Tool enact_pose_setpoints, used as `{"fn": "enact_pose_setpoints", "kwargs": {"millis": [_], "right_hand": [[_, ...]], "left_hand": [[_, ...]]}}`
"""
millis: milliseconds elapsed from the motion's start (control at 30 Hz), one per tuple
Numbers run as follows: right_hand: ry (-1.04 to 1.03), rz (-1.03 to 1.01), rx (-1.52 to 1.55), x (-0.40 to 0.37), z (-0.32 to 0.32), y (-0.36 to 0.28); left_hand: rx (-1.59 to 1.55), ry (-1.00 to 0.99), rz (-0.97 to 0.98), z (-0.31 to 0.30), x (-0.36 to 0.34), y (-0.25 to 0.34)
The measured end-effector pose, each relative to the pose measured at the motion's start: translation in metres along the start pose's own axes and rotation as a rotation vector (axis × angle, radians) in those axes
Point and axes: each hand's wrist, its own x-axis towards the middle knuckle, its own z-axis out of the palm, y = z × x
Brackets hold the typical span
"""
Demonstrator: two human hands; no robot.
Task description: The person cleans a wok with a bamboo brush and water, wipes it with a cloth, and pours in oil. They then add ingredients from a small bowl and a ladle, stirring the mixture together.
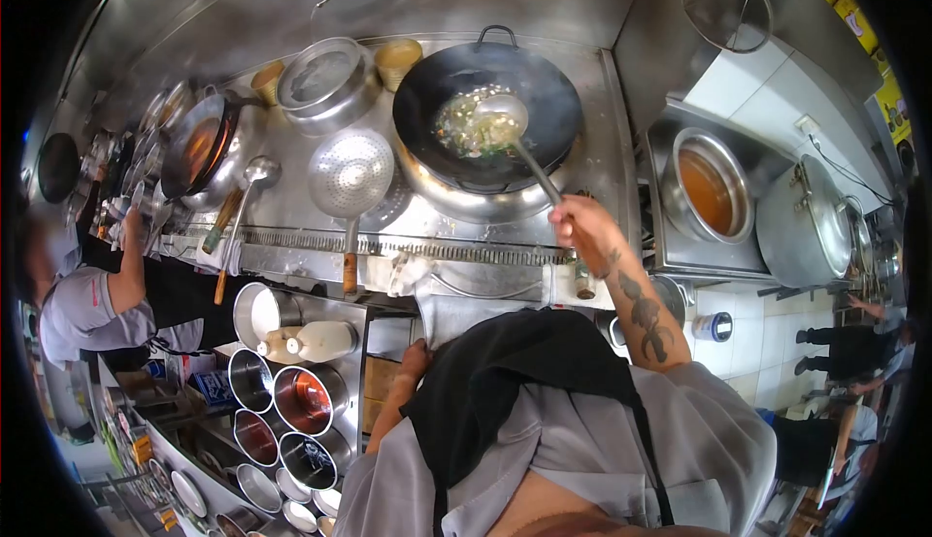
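Now | right hand (pixel 581 221) grips steel ladle (pixel 502 116) | black wok (pixel 549 90), greens inside

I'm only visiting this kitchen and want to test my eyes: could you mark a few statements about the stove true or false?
1. The right hand holds the ladle, whose bowl sits in the wok. True.
2. The left hand grips the perforated skimmer. False: it is low by the counter edge, apart from the skimmer.
3. The wok is empty. False: it holds food with green bits.
4. A pot of orange liquid stands to the wok's right. True.
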Motion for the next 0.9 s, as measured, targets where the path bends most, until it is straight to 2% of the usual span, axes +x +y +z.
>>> {"fn": "enact_pose_setpoints", "kwargs": {"millis": [67, 100, 200, 300, 400, 567, 700, 800, 900], "right_hand": [[-0.056, 0.016, 0.333, 0.0, 0.003, -0.015], [-0.098, 0.048, 0.384, -0.002, 0.006, -0.022], [0.063, -0.073, -0.076, -0.015, 0.028, -0.025], [0.126, -0.215, -0.587, 0.002, 0.023, -0.002], [0.23, -0.465, -0.898, -0.002, 0.01, 0.014], [0.123, -0.511, -0.978, -0.047, 0.008, 0.002], [0.1, -0.584, -1.261, -0.052, -0.007, 0.005], [0.154, -0.454, -1.414, -0.044, -0.002, 0.002], [0.281, -0.497, -1.466, -0.007, -0.006, 0.008]], "left_hand": [[0.022, 0.009, 0.019, 0.005, 0.006, -0.006], [0.041, 0.018, 0.002, 0.006, 0.007, -0.006], [0.072, 0.037, -0.023, 0.012, 0.011, -0.009], [0.05, 0.027, 0.017, 0.016, 0.008, -0.019], [0.042, -0.004, 0.037, 0.016, 0.006, -0.024], [0.059, -0.015, -0.074, 0.013, 0.005, -0.015], [0.065, 0.053, -0.01, 0.007, 0.006, -0.008], [0.093, 0.094, 0.053, 0.004, 0.007, -0.001], [0.032, 0.11, 0.03, 0.004, 0.003, 0.004]]}}
